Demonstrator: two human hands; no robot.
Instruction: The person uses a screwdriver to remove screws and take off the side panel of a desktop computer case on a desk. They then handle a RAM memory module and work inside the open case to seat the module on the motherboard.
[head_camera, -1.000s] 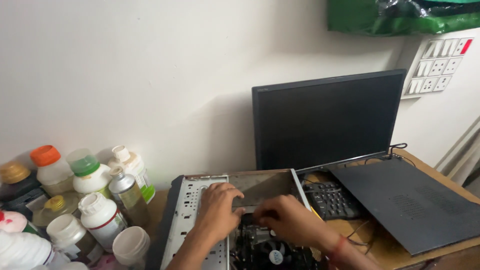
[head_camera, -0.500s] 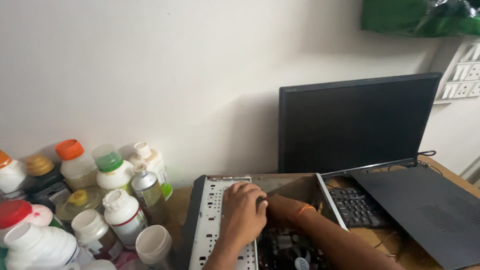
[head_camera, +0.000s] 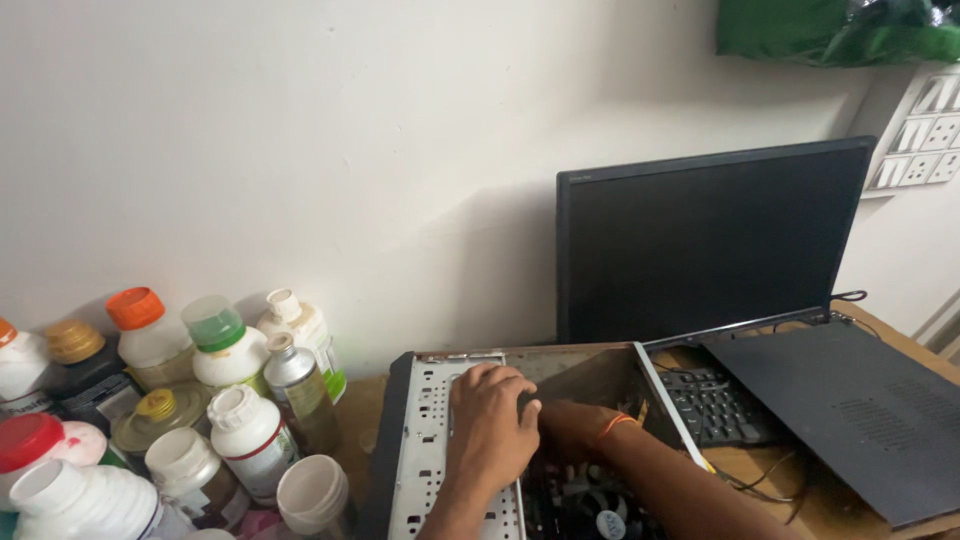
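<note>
An open desktop computer case (head_camera: 430, 440) lies flat on the wooden desk, its metal frame and inner boards showing. My left hand (head_camera: 490, 425) rests palm down on the case's perforated metal panel, fingers curled over its inner edge. My right hand (head_camera: 568, 428), with an orange band at the wrist, reaches inside the case just behind the left hand; its fingers are hidden by the left hand, and what it touches cannot be made out. A black fan (head_camera: 605, 522) sits inside the case below my hands.
A black monitor (head_camera: 710, 240) stands behind the case, a black keyboard (head_camera: 715, 405) and the dark case side panel (head_camera: 850, 410) to its right. Several plastic bottles (head_camera: 240, 425) and jars crowd the desk's left. Wall switches (head_camera: 920, 120) are at the upper right.
The view has shifted so the case and monitor sit further right. My right hand moved left and deeper into the case, behind the left hand, which stayed on the metal panel.
</note>
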